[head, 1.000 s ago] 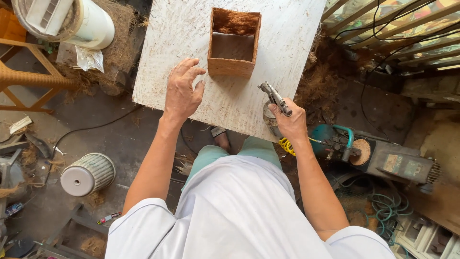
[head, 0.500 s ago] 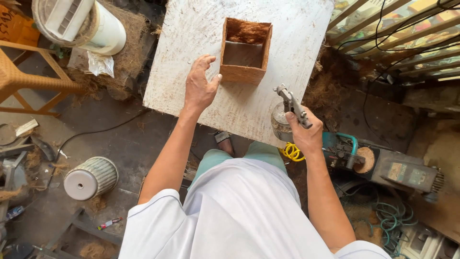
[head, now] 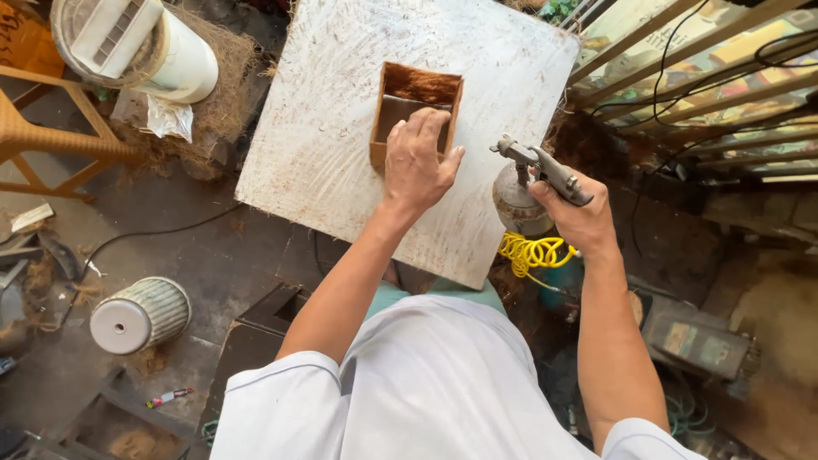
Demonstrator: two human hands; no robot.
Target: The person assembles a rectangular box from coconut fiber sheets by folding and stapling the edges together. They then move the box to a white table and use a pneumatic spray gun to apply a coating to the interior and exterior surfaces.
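A small open brown wooden box sits on a stained white board. My left hand rests on the box's near edge, fingers curled over its rim. My right hand grips a metal spray gun with a cup beneath it, held just off the board's right edge and pointing left. A coiled yellow hose hangs below the gun.
A white cylindrical fan unit lies at the top left beside a wooden stool. A ribbed grey-white canister lies on the floor at the left. A machine with cables sits at the right, and metal bars run above it.
My left hand moved from the board onto the box's near edge. My right hand raised the spray gun closer to the board's right edge.
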